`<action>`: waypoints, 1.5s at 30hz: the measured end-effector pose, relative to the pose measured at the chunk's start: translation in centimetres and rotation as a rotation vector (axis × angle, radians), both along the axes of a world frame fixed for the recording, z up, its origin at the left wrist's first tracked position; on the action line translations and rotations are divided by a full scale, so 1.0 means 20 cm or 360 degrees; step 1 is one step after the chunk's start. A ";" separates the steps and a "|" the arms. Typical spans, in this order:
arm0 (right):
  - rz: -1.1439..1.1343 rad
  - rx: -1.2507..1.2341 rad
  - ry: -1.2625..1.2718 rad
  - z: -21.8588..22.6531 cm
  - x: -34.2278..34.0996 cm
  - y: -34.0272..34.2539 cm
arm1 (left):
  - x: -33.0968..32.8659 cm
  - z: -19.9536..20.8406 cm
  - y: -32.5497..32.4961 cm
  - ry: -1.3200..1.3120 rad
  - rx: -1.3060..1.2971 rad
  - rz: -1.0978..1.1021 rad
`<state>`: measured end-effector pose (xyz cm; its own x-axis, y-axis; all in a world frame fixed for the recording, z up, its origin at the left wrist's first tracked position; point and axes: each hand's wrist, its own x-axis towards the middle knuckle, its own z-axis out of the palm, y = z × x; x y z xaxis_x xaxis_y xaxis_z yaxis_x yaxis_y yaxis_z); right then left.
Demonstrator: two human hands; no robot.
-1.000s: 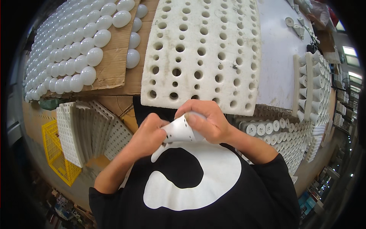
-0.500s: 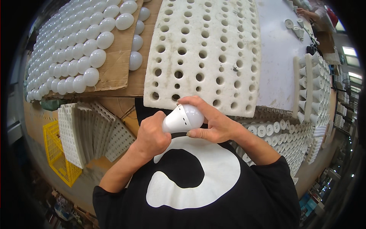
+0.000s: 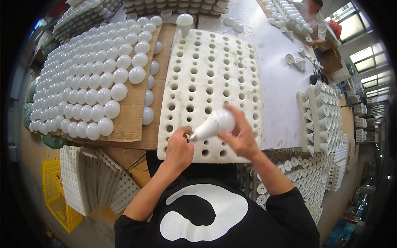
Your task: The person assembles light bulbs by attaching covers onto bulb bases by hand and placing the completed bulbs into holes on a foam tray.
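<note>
A white light bulb (image 3: 206, 129) is held aslant over the near part of a white foam board (image 3: 201, 97) full of round holes. My right hand (image 3: 242, 138) grips its round frosted dome between thumb and fingers. At the lower left end, my left hand (image 3: 180, 149) is closed at the metal screw base, its fingertips partly hidden. Another bulb (image 3: 184, 23) stands dome up at the board's far left corner.
Rows of white domes (image 3: 89, 78) lie on cardboard (image 3: 131, 120) to the left. White cone-shaped housings (image 3: 324, 118) stand in racks at the right. Below left are stacked foam boards (image 3: 74, 177) and a yellow crate (image 3: 58, 198). A person (image 3: 316, 25) sits at far right.
Both hands have carried the bulb from close to my chest out over the foam board. The left hand has shifted down to its screw base. The view now reaches farther across the table.
</note>
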<state>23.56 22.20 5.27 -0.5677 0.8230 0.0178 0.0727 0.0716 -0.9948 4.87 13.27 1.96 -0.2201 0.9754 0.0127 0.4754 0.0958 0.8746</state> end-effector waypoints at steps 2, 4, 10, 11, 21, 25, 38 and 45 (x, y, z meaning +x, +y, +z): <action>-0.0219 0.0151 -0.0063 0.07 -0.01 0.26 | -0.01 -0.03 0.14 0.0111 0.0139 -0.0063; -0.0369 0.0378 -0.0293 0.12 -0.05 0.54 | -0.02 -0.10 0.26 0.0958 0.0328 -0.0225; -0.0532 0.1231 -0.0577 0.11 -0.39 1.27 | 0.00 -0.23 0.35 0.1281 0.0166 -0.0453; -0.0490 0.1373 -0.0640 0.10 -0.46 1.36 | 0.00 -0.22 0.36 0.1276 0.0208 -0.0418; -0.0319 0.1544 -0.0999 -0.16 -0.84 1.74 | 0.00 -0.22 0.38 0.1107 0.0197 -0.0448; -0.0342 0.1494 -0.1002 -0.19 -0.85 1.71 | -0.01 -0.23 0.39 0.1128 0.0252 -0.0443; -0.0616 0.1298 -0.0957 -0.37 -0.11 1.43 | 0.04 -0.24 0.41 0.1312 0.0263 -0.0495; -0.1142 0.1371 -0.1190 -0.60 0.65 1.64 | 0.03 -0.24 0.38 0.1178 0.0236 -0.0430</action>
<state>36.63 54.94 -6.71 -0.1208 0.8240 0.5535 0.8584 0.3667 -0.3586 5.56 20.92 -2.94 0.1399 0.9705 0.1966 0.9272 -0.1980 0.3179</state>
